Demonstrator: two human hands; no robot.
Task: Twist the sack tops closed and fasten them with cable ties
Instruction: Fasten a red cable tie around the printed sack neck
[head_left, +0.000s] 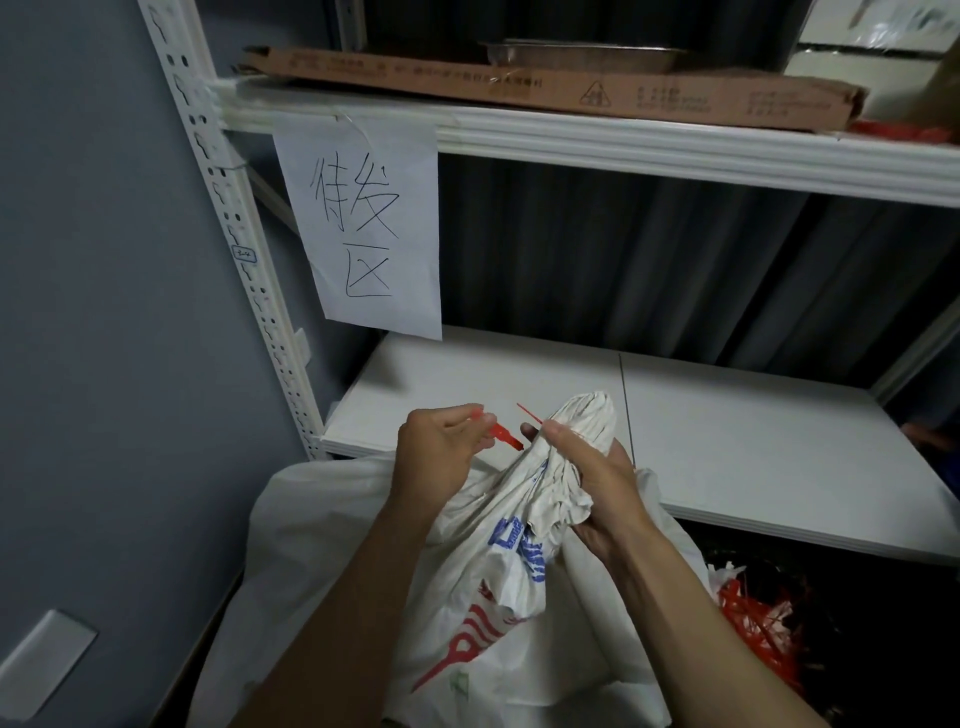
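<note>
A white woven sack (467, 597) with blue and red print stands in front of me, its top gathered into a twisted neck (582, 421). My right hand (597, 483) is closed around that neck, thumb pointing up along it. My left hand (441, 447) pinches one end of a red cable tie (504, 434) just left of the neck. The tie's thin tail (529, 414) pokes out beside my right thumb; whether it goes around the neck is hidden.
A white shelf board (753, 431) lies behind the sack, in a white metal rack with a perforated upright (244, 249). A handwritten paper sign (363, 228) hangs from the upper shelf. A bundle of red ties (753, 623) lies low at right. Grey wall at left.
</note>
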